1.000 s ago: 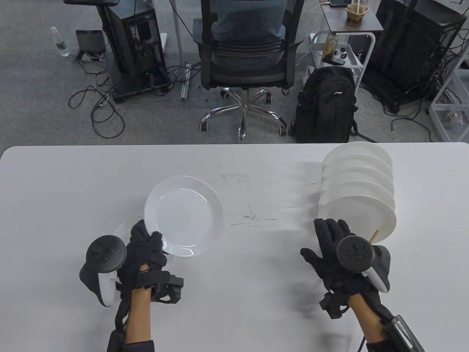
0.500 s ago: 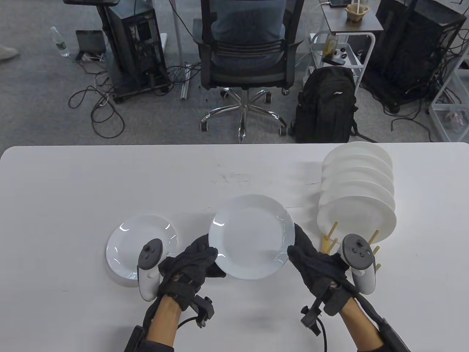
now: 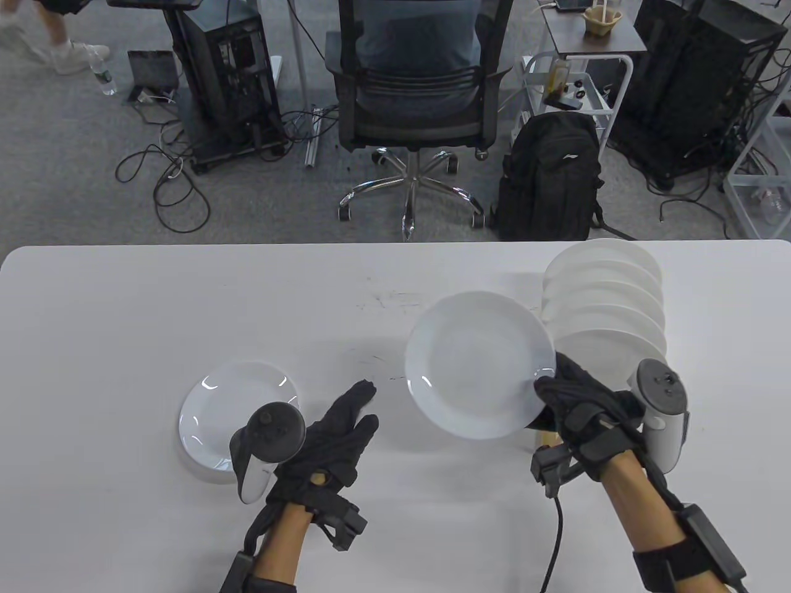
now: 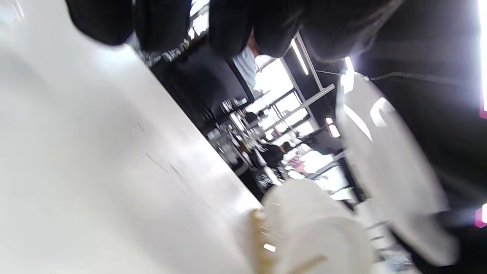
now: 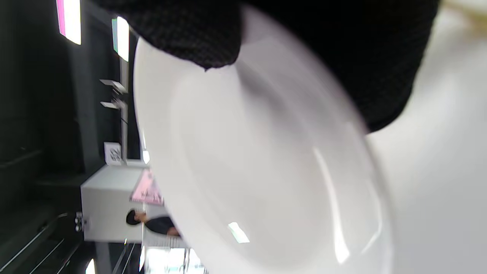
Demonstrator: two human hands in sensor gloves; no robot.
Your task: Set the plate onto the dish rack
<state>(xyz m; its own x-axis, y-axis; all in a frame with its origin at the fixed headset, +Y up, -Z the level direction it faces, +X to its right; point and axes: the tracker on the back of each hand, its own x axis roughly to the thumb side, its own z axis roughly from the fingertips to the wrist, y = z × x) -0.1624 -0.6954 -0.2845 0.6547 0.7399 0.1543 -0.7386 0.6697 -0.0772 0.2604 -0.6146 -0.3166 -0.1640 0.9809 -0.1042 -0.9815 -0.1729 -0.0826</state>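
On the white bench [image 3: 123, 321] we see the plate [image 3: 479, 364] lifted clear of the surface and tilted, its right rim pinched in the grip of the right hand [image 3: 578, 407]. Just to its right, five white plates stand in the dish rack [image 3: 605, 309], and the held plate's rim overlaps them from above. The left hand [image 3: 327, 441] hangs flat with fingers spread, holding nothing, beside a stack of plates [image 3: 238, 411]. Bare bench lies between the two.

Grey carpet [image 3: 74, 185], black office chair [image 3: 411, 80], backpack [image 3: 550, 179] beyond the table.
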